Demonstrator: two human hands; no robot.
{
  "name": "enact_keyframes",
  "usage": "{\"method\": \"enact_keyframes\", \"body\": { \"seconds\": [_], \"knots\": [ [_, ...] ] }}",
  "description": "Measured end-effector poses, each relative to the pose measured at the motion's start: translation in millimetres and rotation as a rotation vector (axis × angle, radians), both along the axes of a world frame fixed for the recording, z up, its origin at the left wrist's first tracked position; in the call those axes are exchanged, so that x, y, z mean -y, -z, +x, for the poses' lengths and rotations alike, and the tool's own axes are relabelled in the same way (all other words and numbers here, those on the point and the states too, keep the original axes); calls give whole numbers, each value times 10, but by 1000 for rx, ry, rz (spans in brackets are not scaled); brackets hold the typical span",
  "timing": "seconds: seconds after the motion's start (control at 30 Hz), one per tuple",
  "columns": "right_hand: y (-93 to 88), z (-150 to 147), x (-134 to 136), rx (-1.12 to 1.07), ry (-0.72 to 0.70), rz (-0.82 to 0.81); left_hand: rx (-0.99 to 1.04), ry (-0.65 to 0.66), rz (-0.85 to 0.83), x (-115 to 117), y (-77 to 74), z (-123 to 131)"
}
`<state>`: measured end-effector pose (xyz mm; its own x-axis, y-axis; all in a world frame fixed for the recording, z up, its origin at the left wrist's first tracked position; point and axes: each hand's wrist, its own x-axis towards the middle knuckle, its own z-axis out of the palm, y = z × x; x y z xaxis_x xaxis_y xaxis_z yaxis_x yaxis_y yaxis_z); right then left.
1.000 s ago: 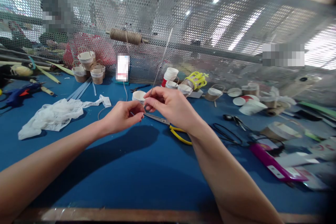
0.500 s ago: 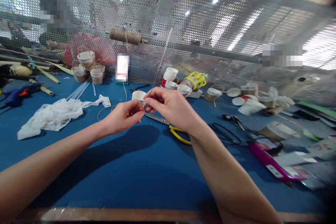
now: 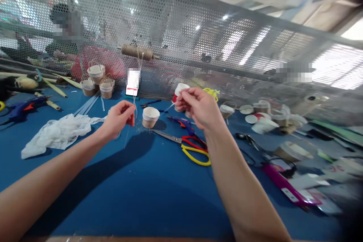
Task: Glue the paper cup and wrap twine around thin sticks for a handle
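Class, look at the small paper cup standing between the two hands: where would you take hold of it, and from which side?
Probably grip the paper cup round its side wall, coming from the near side: it stands upright, mouth up, flanked by the left hand and the right hand, which pinches a thin strip.

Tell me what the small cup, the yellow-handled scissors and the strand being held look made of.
Cup: likely paper, matte white rim, brown wrapped side. Scissors: shiny grey blades, probably steel; glossy yellow handles, apparently plastic. Strand: thin, pale, stiffly straight from the right hand; plastic or wire, too fine to tell.
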<state>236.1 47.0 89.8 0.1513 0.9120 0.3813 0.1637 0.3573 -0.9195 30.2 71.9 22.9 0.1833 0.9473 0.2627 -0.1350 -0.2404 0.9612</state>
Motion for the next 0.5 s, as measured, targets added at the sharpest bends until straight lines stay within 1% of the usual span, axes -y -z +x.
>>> {"method": "enact_keyframes", "body": {
  "seconds": [0.1,0.17,0.23,0.3,0.4,0.5],
  "knots": [
    [-34,158,-372,-257,159,-23,79,-103,-103,-107,42,-92],
    [-72,247,-632,-286,181,-24,102,-135,-127,-151,86,-121],
    [-110,313,-885,-301,197,-48,98,-125,-126,-174,130,-127],
    [-132,353,-1129,-312,215,-106,85,-100,-117,-182,161,-121],
    [-119,385,-1466,-323,224,-211,78,-95,-119,-184,183,-112],
    [-67,426,-1747,-331,227,-278,73,-98,-132,-182,193,-111]
  ]
}}
